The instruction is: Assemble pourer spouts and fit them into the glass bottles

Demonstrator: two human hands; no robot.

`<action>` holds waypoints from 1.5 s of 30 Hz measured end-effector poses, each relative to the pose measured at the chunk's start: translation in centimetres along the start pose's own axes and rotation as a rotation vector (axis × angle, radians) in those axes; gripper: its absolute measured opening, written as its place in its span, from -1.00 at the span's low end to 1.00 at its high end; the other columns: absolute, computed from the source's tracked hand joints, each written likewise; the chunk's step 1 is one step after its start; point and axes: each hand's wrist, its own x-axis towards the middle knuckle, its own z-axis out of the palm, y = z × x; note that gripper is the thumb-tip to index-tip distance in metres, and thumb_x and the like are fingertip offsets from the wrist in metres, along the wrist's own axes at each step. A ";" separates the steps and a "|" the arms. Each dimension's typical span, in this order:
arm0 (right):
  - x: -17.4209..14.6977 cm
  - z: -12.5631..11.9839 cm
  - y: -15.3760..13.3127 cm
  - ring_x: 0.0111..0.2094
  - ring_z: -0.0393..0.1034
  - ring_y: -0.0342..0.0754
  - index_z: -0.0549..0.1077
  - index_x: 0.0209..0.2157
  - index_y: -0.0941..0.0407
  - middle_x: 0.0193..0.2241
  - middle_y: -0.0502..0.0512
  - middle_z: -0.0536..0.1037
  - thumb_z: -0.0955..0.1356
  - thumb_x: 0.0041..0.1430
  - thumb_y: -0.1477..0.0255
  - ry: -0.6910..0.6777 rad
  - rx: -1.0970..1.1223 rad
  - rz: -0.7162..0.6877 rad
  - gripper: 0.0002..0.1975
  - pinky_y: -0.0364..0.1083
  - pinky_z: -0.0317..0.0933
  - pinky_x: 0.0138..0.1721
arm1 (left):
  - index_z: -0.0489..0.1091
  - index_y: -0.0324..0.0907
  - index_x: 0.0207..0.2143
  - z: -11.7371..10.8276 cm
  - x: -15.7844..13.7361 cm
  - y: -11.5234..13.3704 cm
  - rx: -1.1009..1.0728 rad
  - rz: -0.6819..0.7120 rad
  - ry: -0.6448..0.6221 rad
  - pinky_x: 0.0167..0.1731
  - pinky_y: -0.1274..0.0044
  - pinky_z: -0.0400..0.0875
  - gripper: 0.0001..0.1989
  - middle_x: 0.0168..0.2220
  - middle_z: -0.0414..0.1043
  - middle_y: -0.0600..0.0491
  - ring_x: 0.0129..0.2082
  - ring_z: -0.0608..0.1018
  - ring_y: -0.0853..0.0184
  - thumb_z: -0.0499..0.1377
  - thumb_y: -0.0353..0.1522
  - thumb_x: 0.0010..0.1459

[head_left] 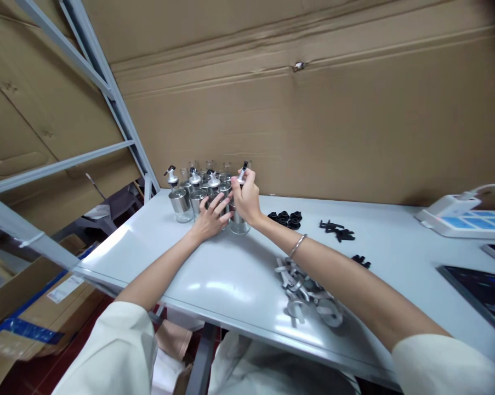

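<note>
My right hand [248, 200] is closed around the silver-and-black pourer top [243, 173] of a glass bottle with a metal sleeve [239, 226], which stands upright on the table. Just left of it, my left hand [212, 220] reaches over the front bottles with its fingers spread. Its fingertips come close to the held bottle; whether they press on it I cannot tell. At the left end of the group stands another sleeved bottle [180, 206] with a pourer on top. Several more bottles are crowded behind my hands, partly hidden.
Black round caps [286, 219] and small black parts [337, 230] lie right of the bottles. A pile of grey pourer parts [308, 293] sits under my right forearm. Further right are a power strip [465, 216] and a dark-screened device [477, 296]. Cardboard [333, 126] backs the table [181, 263].
</note>
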 end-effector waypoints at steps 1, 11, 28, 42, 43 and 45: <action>0.0 0.1 0.1 -0.51 0.46 -0.02 0.14 -0.05 0.06 -0.35 0.10 0.53 0.15 0.21 0.05 0.000 0.038 0.012 -0.57 -0.01 0.28 -0.32 | 0.37 -0.05 -0.26 0.0 -0.1 0.0 0.047 0.040 0.046 0.14 0.13 -0.09 -0.87 0.01 0.36 -0.04 0.17 0.30 0.16 0.13 -0.37 0.09; 0.3 -3.3 -1.9 -0.24 0.45 -0.05 0.13 -0.11 0.02 -0.22 0.10 0.50 0.17 0.23 0.15 0.067 0.063 -0.128 -0.70 -0.02 0.26 -0.16 | 0.16 -0.03 -0.15 -2.4 3.5 4.5 -0.064 0.060 0.440 0.08 0.26 0.12 -0.74 0.02 0.24 0.00 0.18 0.28 0.22 0.11 -0.38 0.09; -7.2 -19.7 -3.0 -0.60 0.33 -0.13 0.30 -0.19 0.14 -0.50 0.04 0.50 0.21 0.25 0.36 -0.390 -0.669 -0.432 -0.84 -0.12 0.18 -0.41 | 0.16 -0.20 -0.27 -3.9 10.9 17.5 -1.508 -0.748 -0.051 -0.47 0.62 0.24 -0.63 -0.48 0.21 0.16 -0.54 0.26 0.52 -0.02 -0.05 0.19; -7.0 -21.9 -2.2 -0.39 0.42 -0.02 0.27 0.02 0.21 -0.32 0.24 0.55 0.29 0.21 0.26 -0.246 -0.740 -0.860 -0.58 -0.06 0.26 -0.34 | 0.08 -0.15 -0.24 -4.2 9.5 17.9 -1.334 -0.581 -0.362 -0.50 0.62 0.10 -0.55 -0.55 0.10 0.22 -0.57 0.19 0.49 -0.01 0.04 0.13; -7.0 -21.9 -2.2 -0.39 0.41 -0.01 0.28 0.04 0.23 -0.33 0.24 0.55 0.28 0.21 0.25 -0.247 -0.752 -0.872 -0.55 -0.06 0.25 -0.34 | 0.09 -0.16 -0.25 -4.2 9.5 17.8 -1.300 -0.560 -0.353 -0.49 0.61 0.12 -0.56 -0.53 0.11 0.20 -0.55 0.20 0.48 -0.02 0.04 0.14; -7.2 -21.9 -2.1 -0.39 0.41 -0.01 0.28 0.06 0.27 -0.35 0.25 0.55 0.25 0.22 0.20 -0.262 -0.761 -0.868 -0.50 -0.05 0.25 -0.33 | 0.10 -0.16 -0.27 -4.3 9.5 17.7 -1.240 -0.511 -0.337 -0.44 0.59 0.15 -0.57 -0.47 0.14 0.17 -0.51 0.22 0.46 -0.03 0.03 0.14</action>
